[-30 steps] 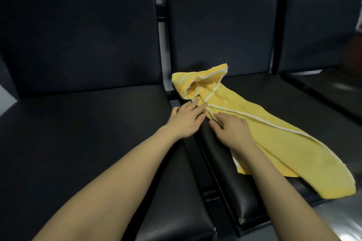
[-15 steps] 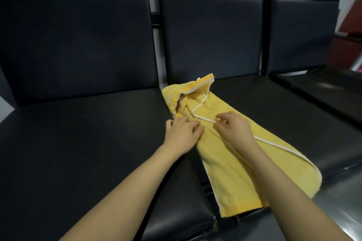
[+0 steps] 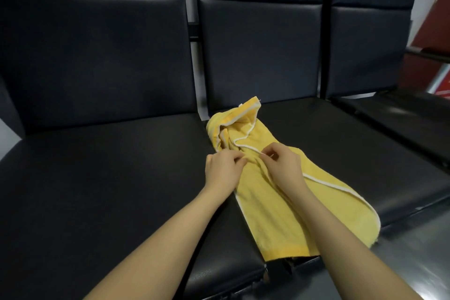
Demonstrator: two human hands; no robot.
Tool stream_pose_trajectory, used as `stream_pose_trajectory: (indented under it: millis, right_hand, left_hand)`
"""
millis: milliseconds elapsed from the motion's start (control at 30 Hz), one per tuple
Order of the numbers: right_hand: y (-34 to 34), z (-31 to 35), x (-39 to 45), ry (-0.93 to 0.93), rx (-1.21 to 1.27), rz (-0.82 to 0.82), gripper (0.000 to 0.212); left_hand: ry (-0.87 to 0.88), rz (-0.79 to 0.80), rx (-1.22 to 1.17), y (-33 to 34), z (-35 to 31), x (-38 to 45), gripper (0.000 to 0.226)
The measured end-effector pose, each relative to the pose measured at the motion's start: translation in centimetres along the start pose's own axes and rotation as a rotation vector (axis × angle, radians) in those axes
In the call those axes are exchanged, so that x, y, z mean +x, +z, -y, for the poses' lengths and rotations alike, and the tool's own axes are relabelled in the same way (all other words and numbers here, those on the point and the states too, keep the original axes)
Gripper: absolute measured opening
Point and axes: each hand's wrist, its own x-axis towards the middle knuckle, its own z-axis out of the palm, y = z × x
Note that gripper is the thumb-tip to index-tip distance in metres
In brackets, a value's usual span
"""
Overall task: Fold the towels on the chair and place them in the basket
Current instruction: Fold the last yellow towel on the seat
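A yellow towel [image 3: 277, 204] with a white hem lies crumpled on the middle black chair seat [image 3: 341, 143], its near end reaching the seat's front edge. My left hand [image 3: 222, 170] rests on the towel's left side with its fingertips pinching a fold of the cloth. My right hand [image 3: 283, 165] sits just to the right of it and pinches the white hem between thumb and fingers. The far end of the towel is bunched up near the seat back. No basket is in view.
Three black padded chairs stand side by side; the left seat [image 3: 102, 178] and the right seat [image 3: 414, 114] hold nothing. A narrow gap runs between the seats. A red object [image 3: 431, 39] stands at the far right. Grey floor [image 3: 418, 251] shows at the lower right.
The towel has been pulled toward me and to the left on the seat. Both hands moved from lying flat on it to pinching the cloth near its middle.
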Motion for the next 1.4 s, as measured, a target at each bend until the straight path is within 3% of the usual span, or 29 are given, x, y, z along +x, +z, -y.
stream_pose_trajectory:
  millis: [233,667,967,1133,1267,1400]
  right_hand:
    - [-1.7,7.1,-2.3,-0.220,0.286,-0.161,0.008]
    - [-1.0,24.7,-6.6,-0.493,0.529,-0.140,0.005]
    - [3.1,28.0,-10.6,-0.335,0.648,0.075,0.008]
    - [4.6,27.5,-11.8,-0.324,0.600,0.057,0.010]
    - [4.4,27.3,-11.2,-0.215,0.646,-0.004,0.009]
    - [3.4,28.0,-10.7,-0.006,0.905,-0.016,0.017]
  left_hand:
    - [0.110,-0.208,-0.147,-8.6,-0.6,-1.4,0.016]
    - [0.183,-0.555,-0.130,-27.4,-1.1,-7.3,0.019]
    - [-0.006,-0.512,-0.200,-33.3,4.0,-13.3,0.028]
    - [-0.122,-0.567,-0.193,-33.6,6.9,-15.1,0.025]
    - [-0.110,-0.562,-0.052,-34.8,8.3,-15.2,0.028]
    - [-0.083,-0.471,0.257,-35.8,9.0,-14.9,0.022]
